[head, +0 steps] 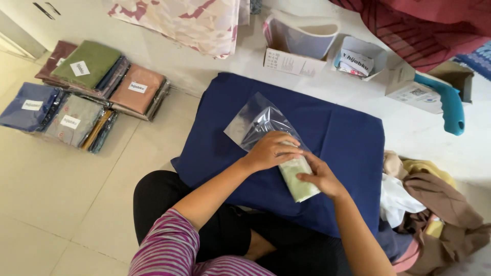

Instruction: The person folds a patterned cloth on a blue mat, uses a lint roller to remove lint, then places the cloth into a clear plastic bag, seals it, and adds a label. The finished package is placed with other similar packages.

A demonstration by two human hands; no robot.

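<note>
Both hands' grip on folded pale-green cloth point(299, 176), clear bag point(258, 122), navy cloth point(337, 138) beneath

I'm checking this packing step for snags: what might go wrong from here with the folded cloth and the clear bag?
1. The folded pale green cloth is only partly inside the clear plastic bag, so it may bunch or unfold at the mouth.
2. The left hand presses on the thin, crinkled film, which might crease or tear.
3. The right hand holds only the cloth's outer end, so it could slide askew.
</note>
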